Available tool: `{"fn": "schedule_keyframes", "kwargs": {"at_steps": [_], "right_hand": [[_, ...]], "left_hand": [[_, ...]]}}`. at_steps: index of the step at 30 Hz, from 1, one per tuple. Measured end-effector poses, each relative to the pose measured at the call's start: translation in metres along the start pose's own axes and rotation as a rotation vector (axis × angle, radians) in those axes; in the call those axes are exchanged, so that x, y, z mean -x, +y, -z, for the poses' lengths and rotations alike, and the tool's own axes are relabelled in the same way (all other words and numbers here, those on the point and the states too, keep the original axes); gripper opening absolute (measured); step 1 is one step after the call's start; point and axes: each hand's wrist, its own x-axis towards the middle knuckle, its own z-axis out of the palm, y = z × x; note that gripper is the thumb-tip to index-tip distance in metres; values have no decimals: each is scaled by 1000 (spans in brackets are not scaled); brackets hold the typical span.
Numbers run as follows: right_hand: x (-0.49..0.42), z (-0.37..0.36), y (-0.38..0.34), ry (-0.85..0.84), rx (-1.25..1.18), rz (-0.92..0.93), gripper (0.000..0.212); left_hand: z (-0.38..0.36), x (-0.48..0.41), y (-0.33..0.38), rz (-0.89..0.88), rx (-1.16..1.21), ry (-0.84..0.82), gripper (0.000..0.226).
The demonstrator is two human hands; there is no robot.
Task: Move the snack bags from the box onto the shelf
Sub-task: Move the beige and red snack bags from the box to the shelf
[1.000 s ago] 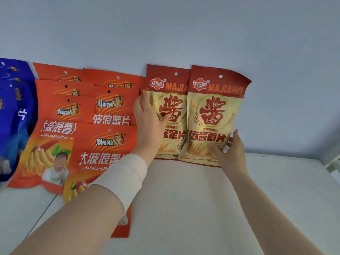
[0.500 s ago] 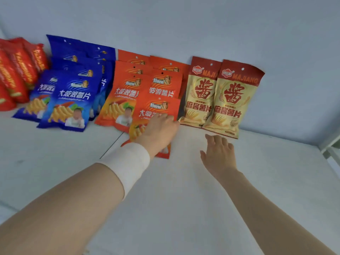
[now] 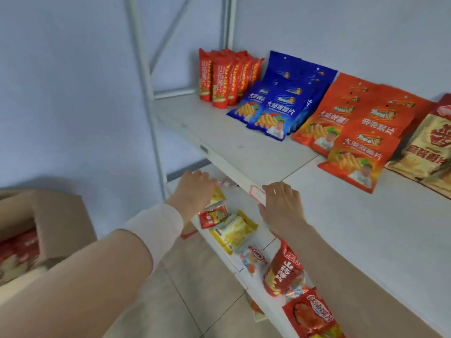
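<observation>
A: Where r the snack bags (image 3: 17, 252)?

B: Some r in the box (image 3: 61, 215), bottom left. Blurry, half cut off. The rest sit on the shelf (image 3: 244, 152) by the wall (image 3: 366, 32): red bags (image 3: 219, 79), blue bags (image 3: 275, 111), orange bags (image 3: 353, 132). Yellow bags (image 3: 427, 147) r cut off at the right edge.

A: Hands?

B: Left hand (image 3: 195, 189) is loose, holds nothing. It hides part of a yellow packet (image 3: 218, 196) on the lower shelf (image 3: 262, 232). Right hand (image 3: 280, 201) is loose & empty too, at the shelf's front edge. Can't tell if it touches.
</observation>
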Motion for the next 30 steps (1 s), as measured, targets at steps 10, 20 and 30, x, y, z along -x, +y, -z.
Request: {"fn": "schedule_keyframes", "kwargs": {"at_steps": [10, 20, 30], "right_hand": [[7, -44, -372, -93, 28, 444, 45], [33, -125, -629, -327, -70, 741, 43], [-34, -228, -738, -707, -10, 569, 46]], "left_hand": [[-192, 229, -251, 405, 139, -210, 34], [-365, 430, -397, 847, 454, -449, 38], [-508, 436, -473, 1160, 828, -587, 48]]}}
